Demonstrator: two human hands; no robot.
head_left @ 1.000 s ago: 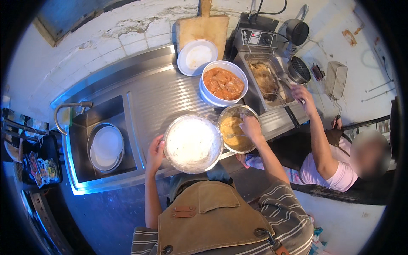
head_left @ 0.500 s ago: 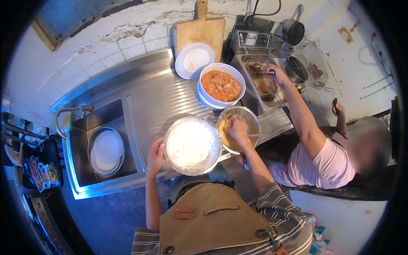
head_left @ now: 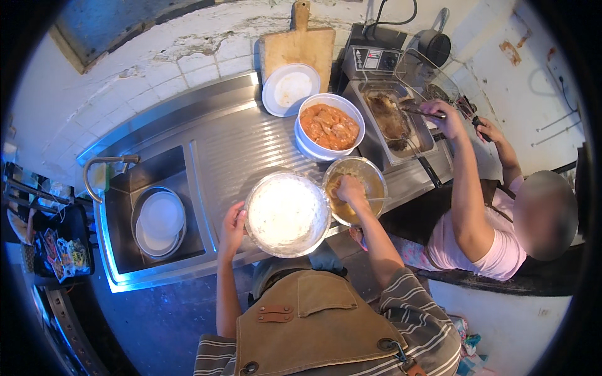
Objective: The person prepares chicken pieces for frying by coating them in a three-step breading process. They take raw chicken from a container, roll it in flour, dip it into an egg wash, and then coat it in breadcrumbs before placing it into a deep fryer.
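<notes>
My left hand [head_left: 233, 229] grips the left rim of a wide metal bowl [head_left: 251, 241] full of white flour-like powder, near the counter's front edge. To its right is a smaller metal bowl [head_left: 381, 178] of yellowish batter, a thin handle resting over its right rim. My right hand [head_left: 351, 191] reaches down into this batter, fingers bunched and partly sunk; what they hold, if anything, is hidden. Just behind stands a white tub [head_left: 305, 141] of raw meat pieces in orange-red marinade [head_left: 329, 127].
At right, a co-worker's hand [head_left: 450, 122] holds tongs [head_left: 426, 113] near the deep fryer [head_left: 359, 94]; the other hand [head_left: 492, 130] grips a wire basket's handle. A fryer handle [head_left: 429, 172] juts forward. A plate [head_left: 276, 97] leans on a wooden board [head_left: 269, 53]. The sink [head_left: 116, 216] holds dishes.
My right hand shifts slightly within the batter bowl; my left hand stays at the flour bowl. The co-worker's tongs have drawn back rightward from the fryer, and the wire basket has moved toward it.
</notes>
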